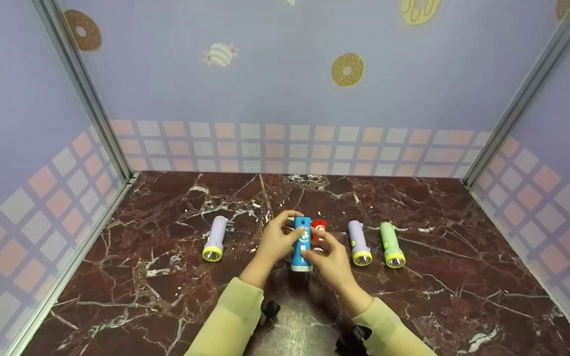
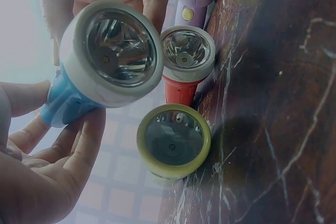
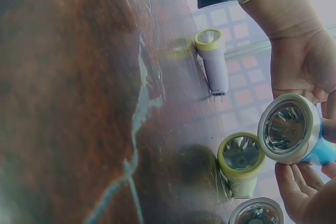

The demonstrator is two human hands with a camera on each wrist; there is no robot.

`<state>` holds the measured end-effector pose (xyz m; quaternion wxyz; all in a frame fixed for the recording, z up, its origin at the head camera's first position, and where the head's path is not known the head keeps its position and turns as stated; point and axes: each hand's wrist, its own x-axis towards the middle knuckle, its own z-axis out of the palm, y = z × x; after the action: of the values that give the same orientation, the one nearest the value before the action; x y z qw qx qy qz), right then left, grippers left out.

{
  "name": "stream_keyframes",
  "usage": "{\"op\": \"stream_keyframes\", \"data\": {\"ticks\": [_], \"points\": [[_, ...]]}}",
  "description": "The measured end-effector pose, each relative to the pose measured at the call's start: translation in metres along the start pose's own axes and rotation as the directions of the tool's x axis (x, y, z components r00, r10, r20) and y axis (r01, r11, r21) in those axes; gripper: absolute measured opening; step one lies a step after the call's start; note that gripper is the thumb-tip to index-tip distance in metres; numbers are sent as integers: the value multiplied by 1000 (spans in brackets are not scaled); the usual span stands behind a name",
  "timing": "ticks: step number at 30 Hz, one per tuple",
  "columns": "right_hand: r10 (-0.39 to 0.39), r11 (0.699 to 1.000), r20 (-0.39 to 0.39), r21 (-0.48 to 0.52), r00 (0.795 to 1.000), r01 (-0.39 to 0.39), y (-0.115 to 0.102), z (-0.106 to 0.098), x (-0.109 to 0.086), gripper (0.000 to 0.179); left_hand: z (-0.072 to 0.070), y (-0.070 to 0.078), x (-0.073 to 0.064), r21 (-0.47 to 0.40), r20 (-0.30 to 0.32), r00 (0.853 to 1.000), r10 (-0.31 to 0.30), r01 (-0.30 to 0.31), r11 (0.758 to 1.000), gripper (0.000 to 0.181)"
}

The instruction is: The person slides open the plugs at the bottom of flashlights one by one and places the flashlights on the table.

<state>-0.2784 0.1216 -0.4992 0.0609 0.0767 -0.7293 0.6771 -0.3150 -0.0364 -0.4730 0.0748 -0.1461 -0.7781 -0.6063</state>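
Observation:
A blue flashlight [image 1: 301, 249] with a white rim is held up between both hands, its lens end toward the person. My left hand [image 1: 279, 240] grips its upper part from the left side. From the right, my right hand [image 1: 333, 259] holds the lower body, thumb on the front near a small white switch. The lens [image 2: 119, 48] faces the camera in the left wrist view. Behind it stands a red flashlight [image 1: 319, 228], partly covered by the right hand. A flashlight with a yellow-green rim [image 3: 241, 156] sits close by, mostly hidden by the hands in the head view.
One lavender flashlight [image 1: 215, 238] lies on the left of the dark red marble table [image 1: 166, 296]. Another lavender flashlight [image 1: 359, 242] and a green flashlight [image 1: 392, 244] lie on the right. Patterned wall panels [image 1: 285, 89] enclose the back and sides.

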Motion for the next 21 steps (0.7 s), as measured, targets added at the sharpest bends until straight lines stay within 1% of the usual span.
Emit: {"op": "stream_keyframes", "data": {"ticks": [8, 17, 21], "points": [[12, 999, 18, 33, 1000, -12, 1, 0, 0, 57, 0, -1, -1, 13, 1, 1000, -6, 6, 1000, 32], [17, 999, 19, 36, 1000, -18, 0, 1, 0, 57, 1, 3, 0, 10, -1, 1000, -1, 1, 1000, 31], [21, 999, 22, 33, 1000, -22, 0, 1, 0, 57, 1, 2, 0, 11, 1, 1000, 3, -3, 1000, 32]]}}
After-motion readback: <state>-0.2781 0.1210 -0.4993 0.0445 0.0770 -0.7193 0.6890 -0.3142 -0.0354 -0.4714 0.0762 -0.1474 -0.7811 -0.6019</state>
